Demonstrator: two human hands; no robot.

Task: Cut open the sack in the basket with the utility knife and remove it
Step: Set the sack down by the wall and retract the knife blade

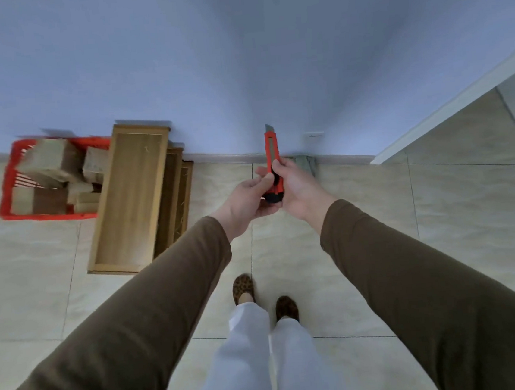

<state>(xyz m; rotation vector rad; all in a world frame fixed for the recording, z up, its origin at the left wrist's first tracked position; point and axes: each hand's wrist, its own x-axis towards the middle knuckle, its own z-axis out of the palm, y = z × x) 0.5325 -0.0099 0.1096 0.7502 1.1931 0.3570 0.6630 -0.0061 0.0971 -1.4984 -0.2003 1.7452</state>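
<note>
**Knife in both hands, basket off to the left**

We hold the red utility knife (273, 162) upright in front of us, a short length of blade showing at its top. Our right hand (296, 188) wraps the handle, fingers curled and pressed together around it with the thumb on the front face. Our left hand (247, 199) cups the black butt end, thumb and fingers pinching the lower part of the handle.

Well to the left of the knife, the red basket (7, 187) sits on the tiled floor (379, 230) against the blue wall (236, 55). It is filled with tan, box-like parcels (49, 164); we cannot tell which of them is the sack. Between basket and knife, wooden trays (133, 194) lean against the wall, touching the basket's right side.
</note>
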